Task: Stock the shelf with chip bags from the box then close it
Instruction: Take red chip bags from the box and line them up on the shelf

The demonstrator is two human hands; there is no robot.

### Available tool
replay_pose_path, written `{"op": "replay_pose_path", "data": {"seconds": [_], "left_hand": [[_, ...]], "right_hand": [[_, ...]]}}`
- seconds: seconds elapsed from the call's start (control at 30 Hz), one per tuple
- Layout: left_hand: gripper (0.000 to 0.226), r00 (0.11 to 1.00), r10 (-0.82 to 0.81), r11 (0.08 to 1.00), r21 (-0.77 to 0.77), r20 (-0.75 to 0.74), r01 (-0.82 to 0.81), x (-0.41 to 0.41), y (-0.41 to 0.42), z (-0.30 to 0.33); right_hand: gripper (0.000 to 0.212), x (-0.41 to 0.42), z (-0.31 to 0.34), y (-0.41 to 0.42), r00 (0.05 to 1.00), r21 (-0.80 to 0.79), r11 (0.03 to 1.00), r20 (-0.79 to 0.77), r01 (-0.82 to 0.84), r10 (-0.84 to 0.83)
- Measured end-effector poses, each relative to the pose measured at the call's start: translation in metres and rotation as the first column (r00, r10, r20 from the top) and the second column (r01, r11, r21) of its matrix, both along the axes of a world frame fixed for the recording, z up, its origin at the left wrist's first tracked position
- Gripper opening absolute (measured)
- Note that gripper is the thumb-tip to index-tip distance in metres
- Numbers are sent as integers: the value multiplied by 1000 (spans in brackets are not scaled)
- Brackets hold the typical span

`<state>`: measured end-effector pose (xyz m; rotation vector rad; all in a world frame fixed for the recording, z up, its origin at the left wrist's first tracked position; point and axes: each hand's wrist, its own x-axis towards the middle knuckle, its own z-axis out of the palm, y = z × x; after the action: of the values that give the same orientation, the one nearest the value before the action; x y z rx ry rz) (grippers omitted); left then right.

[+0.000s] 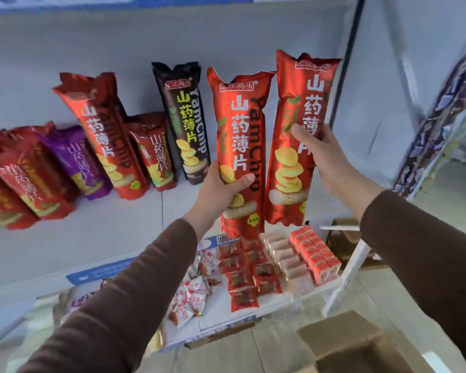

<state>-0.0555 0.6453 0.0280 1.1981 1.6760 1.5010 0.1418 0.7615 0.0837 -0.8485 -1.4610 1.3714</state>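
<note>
Hands gripping two red chip bags (240,146), one each, white shelf (92,238)

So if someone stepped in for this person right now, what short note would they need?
Left hand grips one red chip bag; right hand grips a second red bag. Both are held upright in front of the shelf, not yet set down.
Done: several bags, red, purple and a black one, already stand or lean at the shelf's back.
Left: place these two, check the open box on the floor for more, then close it.
</note>
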Motion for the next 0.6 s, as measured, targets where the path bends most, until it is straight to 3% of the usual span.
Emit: {"op": "replay_pose_path", "data": {"seconds": [0.27,0.6], "left_hand": [[78,989,150,989,-13,-14,-150,-40,99,6],[61,942,329,944,-3,65,-330,-77,216,-2]], "right_hand": [[61,-43,9,89,998,50,997,16,-62,62],[72,-73,4,171,989,61,987,36,-147,145]]}}
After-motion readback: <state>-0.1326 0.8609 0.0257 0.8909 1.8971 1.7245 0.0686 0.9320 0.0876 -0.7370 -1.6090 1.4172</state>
